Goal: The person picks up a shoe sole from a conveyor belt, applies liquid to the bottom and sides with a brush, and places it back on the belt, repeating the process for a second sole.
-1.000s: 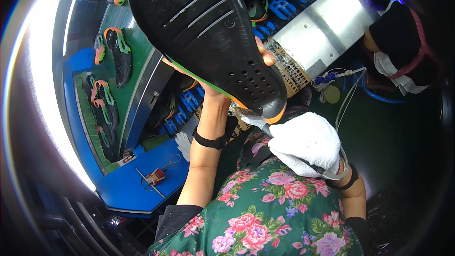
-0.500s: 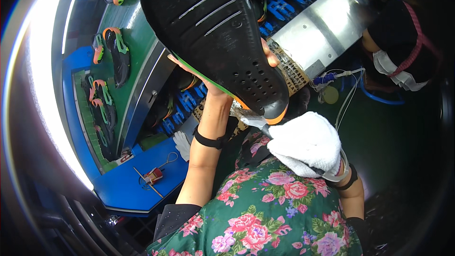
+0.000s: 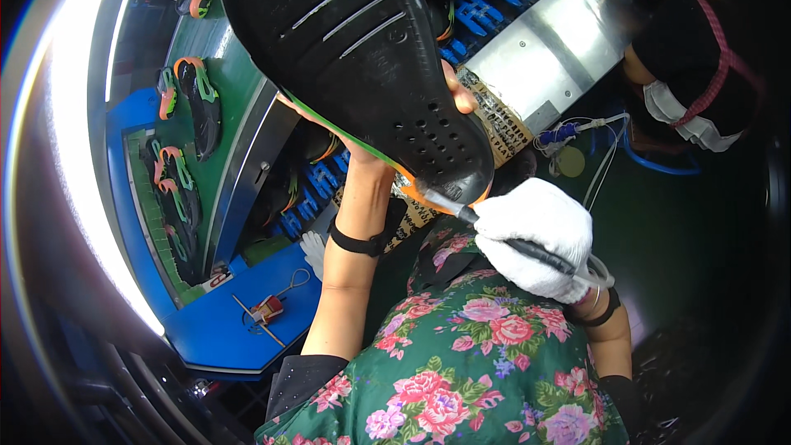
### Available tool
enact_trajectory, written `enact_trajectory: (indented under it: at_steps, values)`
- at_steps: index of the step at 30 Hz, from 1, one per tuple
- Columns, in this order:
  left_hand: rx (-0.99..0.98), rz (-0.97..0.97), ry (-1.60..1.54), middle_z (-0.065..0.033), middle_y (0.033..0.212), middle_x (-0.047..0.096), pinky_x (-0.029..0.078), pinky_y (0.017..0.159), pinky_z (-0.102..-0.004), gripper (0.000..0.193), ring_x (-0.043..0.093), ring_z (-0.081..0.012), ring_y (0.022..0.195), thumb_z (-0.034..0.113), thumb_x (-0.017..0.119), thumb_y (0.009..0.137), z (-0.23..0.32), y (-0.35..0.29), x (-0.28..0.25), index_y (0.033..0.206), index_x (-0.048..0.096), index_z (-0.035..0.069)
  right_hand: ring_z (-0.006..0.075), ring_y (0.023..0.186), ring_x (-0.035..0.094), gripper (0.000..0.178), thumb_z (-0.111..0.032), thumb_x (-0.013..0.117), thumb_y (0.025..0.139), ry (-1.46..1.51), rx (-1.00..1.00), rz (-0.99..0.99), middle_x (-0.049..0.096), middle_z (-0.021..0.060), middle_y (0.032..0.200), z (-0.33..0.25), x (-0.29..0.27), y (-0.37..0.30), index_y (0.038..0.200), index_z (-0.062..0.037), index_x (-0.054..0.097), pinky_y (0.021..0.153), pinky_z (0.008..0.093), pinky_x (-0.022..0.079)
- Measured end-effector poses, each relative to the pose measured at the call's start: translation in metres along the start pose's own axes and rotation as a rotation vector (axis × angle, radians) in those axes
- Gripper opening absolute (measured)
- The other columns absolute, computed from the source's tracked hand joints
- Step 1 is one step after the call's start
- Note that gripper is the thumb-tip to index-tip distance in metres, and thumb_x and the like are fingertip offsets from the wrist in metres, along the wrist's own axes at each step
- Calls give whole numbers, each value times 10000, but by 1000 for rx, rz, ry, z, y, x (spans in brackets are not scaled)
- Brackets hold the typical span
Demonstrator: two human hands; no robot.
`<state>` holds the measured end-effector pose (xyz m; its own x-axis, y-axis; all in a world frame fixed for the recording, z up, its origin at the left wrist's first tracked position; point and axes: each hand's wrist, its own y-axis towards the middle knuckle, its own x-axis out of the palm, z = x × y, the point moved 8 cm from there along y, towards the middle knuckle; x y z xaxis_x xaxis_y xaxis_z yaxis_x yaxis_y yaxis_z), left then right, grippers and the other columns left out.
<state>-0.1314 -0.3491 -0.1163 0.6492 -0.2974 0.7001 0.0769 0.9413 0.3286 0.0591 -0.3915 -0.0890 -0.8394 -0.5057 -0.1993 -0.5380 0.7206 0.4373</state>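
My left hand (image 3: 371, 156) holds a large black shoe sole (image 3: 354, 58) from beneath, its fingers showing along both edges. The sole's face has three pale strips toward the far end and small holes near the heel. Green and orange trim runs along its rim. My right hand, in a white glove (image 3: 540, 231), is closed around the black handle of a brush (image 3: 451, 204). The bristles lie against the orange-trimmed heel edge. A thin clear tube (image 3: 600, 272) runs by my right wrist.
More soles with green and orange trim (image 3: 198, 107) lie on the green conveyor (image 3: 218, 66) at left. The blue table (image 3: 239, 338) holds a small red tool (image 3: 268, 309) and a white glove (image 3: 313, 251). A metal panel (image 3: 552, 41) stands behind; another person (image 3: 692, 74) is at right.
The sole and my left hand have shifted slightly left. My right hand has turned and moved up a little, so the brush handle now shows; the bristles sit on the heel edge.
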Motion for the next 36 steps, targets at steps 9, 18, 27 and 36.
enact_trajectory:
  at_steps: [9, 18, 27, 36]
  values:
    - [-41, 23, -83, -187, 1071, 625, 545, 960, -517, 740, 693, -320, 1002, 617, 533, 1016, -10, 0, -5, 1206, 593, -95, 255, 773, 722, 214, 58, 812, 716, 1, -40, 25, 762, 127, 884, 7, -11, -1, 896, -45, 757, 692, 353, 565]
    - [-120, 20, -74, -196, 1082, 628, 528, 956, -525, 928, 686, -334, 970, 797, 493, 944, -15, -3, -16, 1285, 569, -63, 254, 793, 736, 170, 48, 796, 727, 198, 129, 38, 763, 146, 898, 25, -13, 2, 873, -28, 753, 740, 347, 581]
    - [-233, -9, -127, -239, 1098, 636, 541, 892, -518, 1289, 678, -362, 944, 1063, 379, 694, -19, -11, -32, 1365, 527, -28, 263, 861, 744, 201, -35, 856, 780, 223, -15, -230, 796, 99, 993, 16, 6, 7, 976, -65, 822, 766, 362, 590]
    - [-264, 361, 35, -279, 1126, 652, 559, 883, -533, 1358, 684, -382, 967, 1084, 351, 658, -17, -22, -58, 1451, 486, -10, 264, 825, 744, 182, 3, 849, 768, 239, 36, -205, 788, 113, 971, 19, 15, 5, 941, -30, 804, 743, 369, 588]
